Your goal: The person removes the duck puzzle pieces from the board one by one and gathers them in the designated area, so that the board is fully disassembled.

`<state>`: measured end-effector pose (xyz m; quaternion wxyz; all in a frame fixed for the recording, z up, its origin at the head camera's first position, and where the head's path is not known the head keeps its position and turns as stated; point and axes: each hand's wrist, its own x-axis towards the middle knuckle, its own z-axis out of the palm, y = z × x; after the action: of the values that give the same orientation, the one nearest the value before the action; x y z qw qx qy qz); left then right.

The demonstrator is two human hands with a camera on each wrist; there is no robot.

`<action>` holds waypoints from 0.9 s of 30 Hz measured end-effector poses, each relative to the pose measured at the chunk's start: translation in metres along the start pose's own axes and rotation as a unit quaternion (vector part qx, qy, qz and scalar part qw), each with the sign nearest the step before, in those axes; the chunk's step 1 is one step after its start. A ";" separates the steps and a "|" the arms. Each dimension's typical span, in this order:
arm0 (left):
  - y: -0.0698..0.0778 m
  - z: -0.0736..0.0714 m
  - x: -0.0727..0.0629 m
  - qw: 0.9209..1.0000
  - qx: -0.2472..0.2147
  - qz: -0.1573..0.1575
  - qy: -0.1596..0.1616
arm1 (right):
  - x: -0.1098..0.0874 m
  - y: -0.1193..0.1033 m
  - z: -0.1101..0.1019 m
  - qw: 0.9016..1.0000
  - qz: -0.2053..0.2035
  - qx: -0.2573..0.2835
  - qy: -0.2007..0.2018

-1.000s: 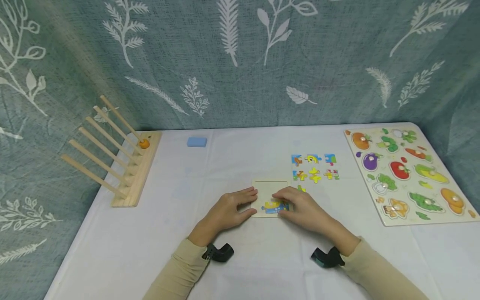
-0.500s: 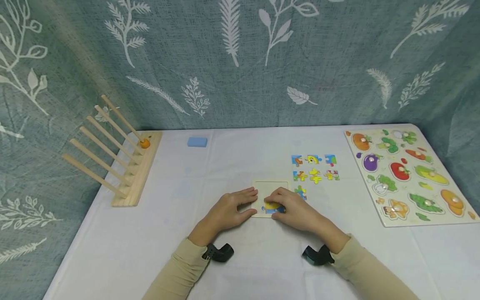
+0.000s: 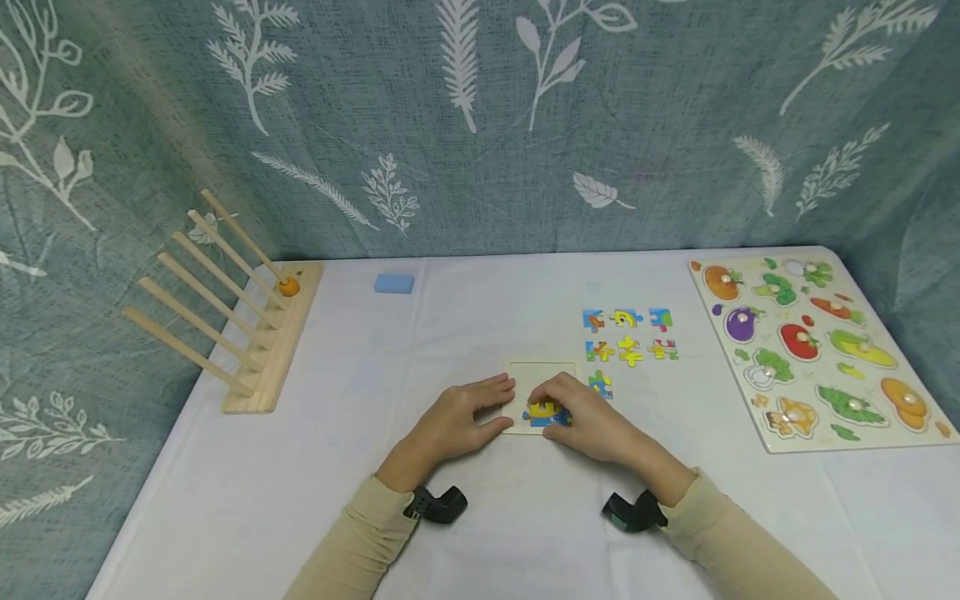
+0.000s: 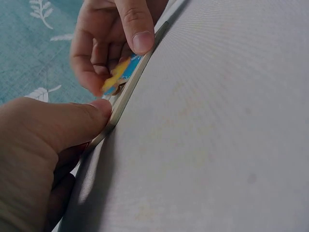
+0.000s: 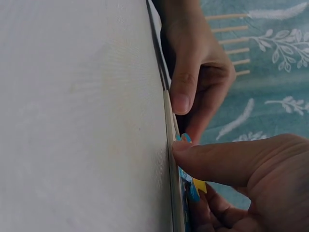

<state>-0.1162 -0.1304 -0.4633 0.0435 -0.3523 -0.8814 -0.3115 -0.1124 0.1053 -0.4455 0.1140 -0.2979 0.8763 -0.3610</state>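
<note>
A small pale wooden puzzle tray lies in front of me, with blue and yellow pieces along its near side. My left hand holds the tray at its left edge; in the left wrist view its thumb rests on the rim. Over the right part of the tray, my right hand pinches a yellow puzzle piece, which stands tilted above the tray in the left wrist view. The right fingers partly hide this piece and the pieces under it. The right thumb lies at the tray's near edge.
Several loose jigsaw pieces lie in rows right of the tray. Farther right is a vegetable peg board. A wooden rack with slanting rods and an orange bead stands at left; a blue block lies at the back.
My right hand has moved left over the tray, uncovering a loose piece beside it. Its fingers have since shifted slightly, showing more yellow beneath. The left hand stays in place.
</note>
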 end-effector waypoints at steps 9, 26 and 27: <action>0.000 0.001 0.000 1.000 0.007 0.012 0.011 | -0.001 0.008 -0.002 0.999 0.002 0.043 -0.011; 0.001 0.000 0.000 1.000 0.000 -0.016 -0.005 | -0.002 0.007 -0.007 0.997 0.020 0.066 0.022; 0.001 0.000 0.000 1.000 0.000 -0.018 -0.006 | -0.002 0.007 -0.007 0.997 0.022 0.068 0.024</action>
<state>-0.1151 -0.1302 -0.4624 0.0327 -0.3385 -0.8878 -0.3102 -0.1167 0.1143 -0.4457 0.1210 -0.2618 0.8582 -0.4245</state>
